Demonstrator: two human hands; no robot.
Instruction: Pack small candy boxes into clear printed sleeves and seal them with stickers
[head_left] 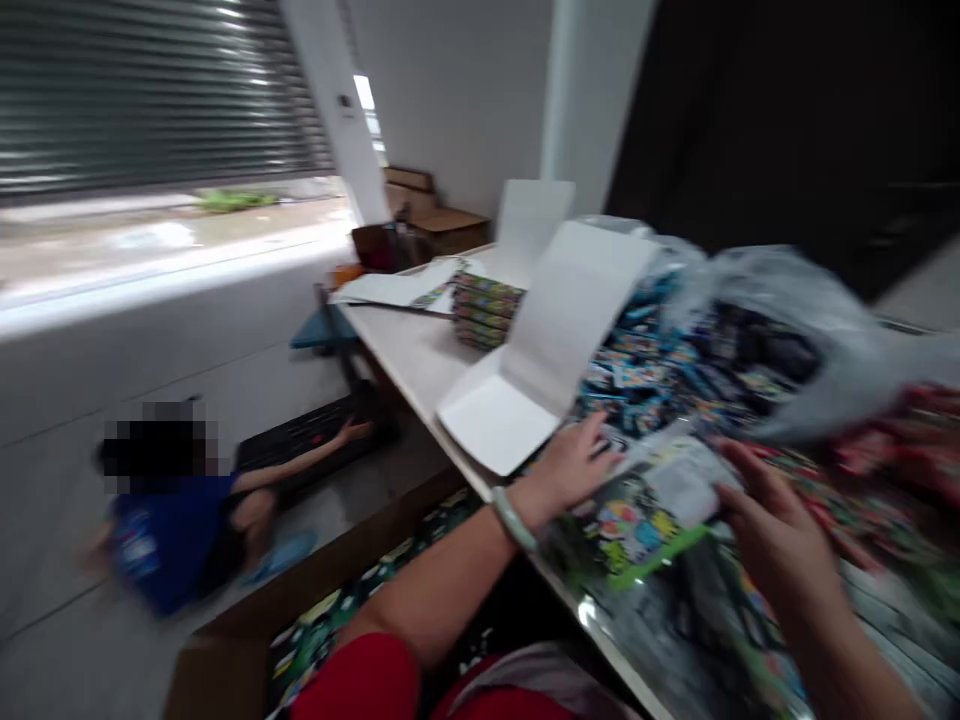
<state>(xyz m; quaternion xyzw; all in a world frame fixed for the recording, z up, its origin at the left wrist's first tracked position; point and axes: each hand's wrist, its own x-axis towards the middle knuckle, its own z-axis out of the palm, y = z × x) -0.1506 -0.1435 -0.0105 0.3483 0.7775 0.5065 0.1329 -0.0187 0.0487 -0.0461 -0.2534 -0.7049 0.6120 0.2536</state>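
So, closest to the camera: a red sleeve (360, 685) at the near edge of the table (405, 350), and the left hand (571, 465) reaching over that edge with a pale green bracelet (514, 518) on the wrist. Its fingers are stretched out, fairly close together, lying flat on the left end of a small colourful packet (645, 505). The right hand (772, 530) comes in from the near right side of the table, fingers curled and pinched on the packet's right end. It's all pretty blurry, so I can't make out the print. The packet sits just above the tabletop near the front edge, between the two hands, over a mess of similar shiny packets.

On the floor right under the table's near edge there's an open cardboard box (225, 660) with more printed packs inside.

Further in on the table, just beyond the left hand, a white carton (540, 350) stands unfolded, flap down. Right of it is a clear plastic bag (795, 310) stuffed with blue packets. Behind the carton, a stack of printed boxes (484, 310).

Off the table's left side, a person in blue (172, 530) is down on the floor, hand on a black object (300, 440). Past the table's far end: brown boxes (442, 225) and a roller shutter (150, 90).
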